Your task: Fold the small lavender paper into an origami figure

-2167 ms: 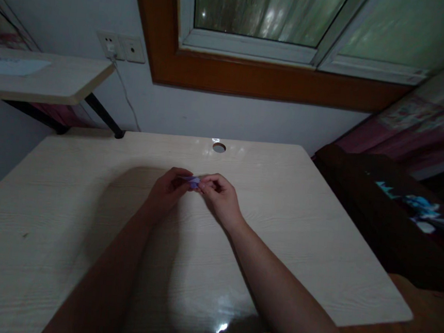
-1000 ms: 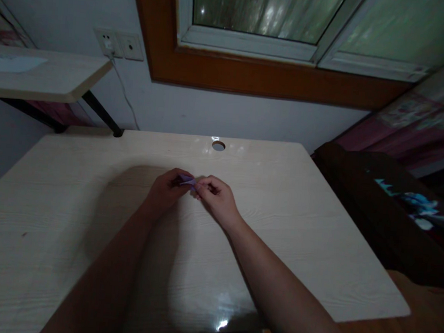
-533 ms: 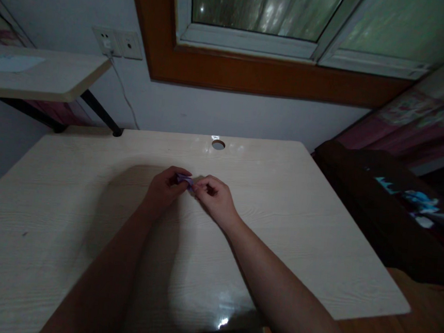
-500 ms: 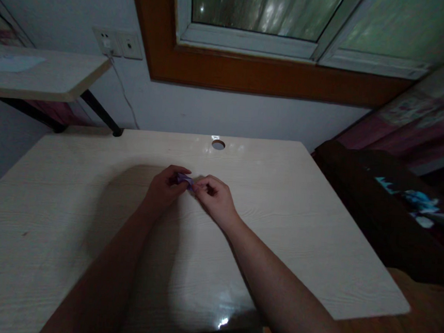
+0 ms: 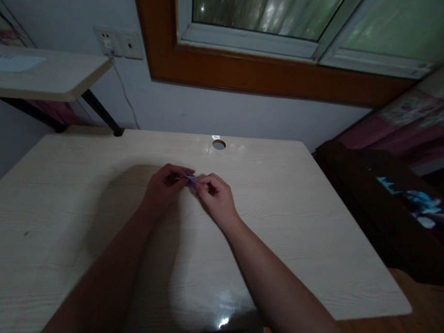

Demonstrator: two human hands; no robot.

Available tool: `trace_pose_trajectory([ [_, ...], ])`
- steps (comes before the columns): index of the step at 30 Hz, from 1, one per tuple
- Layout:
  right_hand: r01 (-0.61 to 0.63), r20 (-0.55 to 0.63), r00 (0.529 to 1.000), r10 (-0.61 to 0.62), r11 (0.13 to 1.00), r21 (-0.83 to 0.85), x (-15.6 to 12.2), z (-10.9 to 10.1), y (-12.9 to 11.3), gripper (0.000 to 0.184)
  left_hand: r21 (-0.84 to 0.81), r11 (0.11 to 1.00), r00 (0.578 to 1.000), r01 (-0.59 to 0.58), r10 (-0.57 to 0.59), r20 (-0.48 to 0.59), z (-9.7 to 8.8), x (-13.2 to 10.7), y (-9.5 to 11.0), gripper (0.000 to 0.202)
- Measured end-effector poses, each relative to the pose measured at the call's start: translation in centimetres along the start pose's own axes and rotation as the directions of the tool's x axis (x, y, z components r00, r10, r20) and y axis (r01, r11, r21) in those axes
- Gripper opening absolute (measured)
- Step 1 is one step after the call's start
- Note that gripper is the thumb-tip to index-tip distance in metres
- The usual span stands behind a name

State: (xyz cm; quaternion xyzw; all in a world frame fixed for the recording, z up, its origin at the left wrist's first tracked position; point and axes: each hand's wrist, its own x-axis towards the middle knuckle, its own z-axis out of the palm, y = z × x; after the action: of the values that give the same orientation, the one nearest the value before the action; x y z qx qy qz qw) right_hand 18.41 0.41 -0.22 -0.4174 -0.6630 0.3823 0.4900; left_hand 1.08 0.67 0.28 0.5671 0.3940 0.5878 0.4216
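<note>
A small purple piece, thin and folded like paper [image 5: 190, 179], is held between my two hands over the desk [image 5: 280, 208]. My left hand [image 5: 167, 182] pinches it from the left with thumb and fingers. From the right, my right hand [image 5: 214, 189] grips its edge between thumb and forefinger. Fingers cover much of the piece, so its full shape is hidden. Both hands are close to the desk surface, left of its middle.
A round cable hole [image 5: 218, 144] is near the desk's back edge. At left, a raised shelf [image 5: 58, 79] stands on black legs. A white cord [image 5: 123, 90] hangs from the wall socket [image 5: 118, 42]. Dark furniture [image 5: 378, 201] with several items stands at right.
My left fingers have shifted their hold on the purple piece, which now lies slightly further right and looks turned. My right hand has barely moved.
</note>
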Motion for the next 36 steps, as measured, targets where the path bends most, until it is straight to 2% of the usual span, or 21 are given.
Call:
trace_pose_trajectory([
  [6, 0.004, -0.061, 0.998, -0.003, 1.000, 0.015, -0.1, 0.1, 0.0, 0.013, 0.097, 0.995, 1.000, 0.006, -0.005, -0.010, -0.3, 0.0, -0.2, 0.017],
  [9, 0.073, -0.101, 0.992, -0.071, 0.997, 0.018, -0.1, 0.1, -0.4, 0.017, 0.149, 0.988, 0.999, -0.038, 0.034, 0.025, -0.4, 0.1, -0.3, 0.017],
  [11, 0.145, -0.111, 0.983, -0.145, 0.989, -0.014, -0.1, -0.1, -0.7, 0.012, 0.181, 0.980, 0.995, -0.088, 0.078, 0.060, -0.6, 0.2, -0.4, 0.015],
  [16, 0.254, -0.072, 0.963, -0.258, 0.965, -0.063, -0.1, -0.3, -1.1, 0.007, 0.242, 0.948, 0.976, -0.206, 0.184, 0.114, -0.9, 0.2, -0.4, 0.011],
  [22, 0.305, -0.060, 0.948, -0.314, 0.944, -0.129, -0.2, -0.3, -1.1, 0.010, 0.220, 0.945, 0.968, -0.241, 0.218, 0.124, -0.9, 0.1, -0.1, 0.010],
  [36, 0.288, -0.071, 0.951, -0.302, 0.944, -0.159, -0.3, -0.6, -1.2, 0.009, 0.225, 0.951, 0.974, -0.214, 0.190, 0.122, -1.0, 0.1, 0.1, 0.011],
])
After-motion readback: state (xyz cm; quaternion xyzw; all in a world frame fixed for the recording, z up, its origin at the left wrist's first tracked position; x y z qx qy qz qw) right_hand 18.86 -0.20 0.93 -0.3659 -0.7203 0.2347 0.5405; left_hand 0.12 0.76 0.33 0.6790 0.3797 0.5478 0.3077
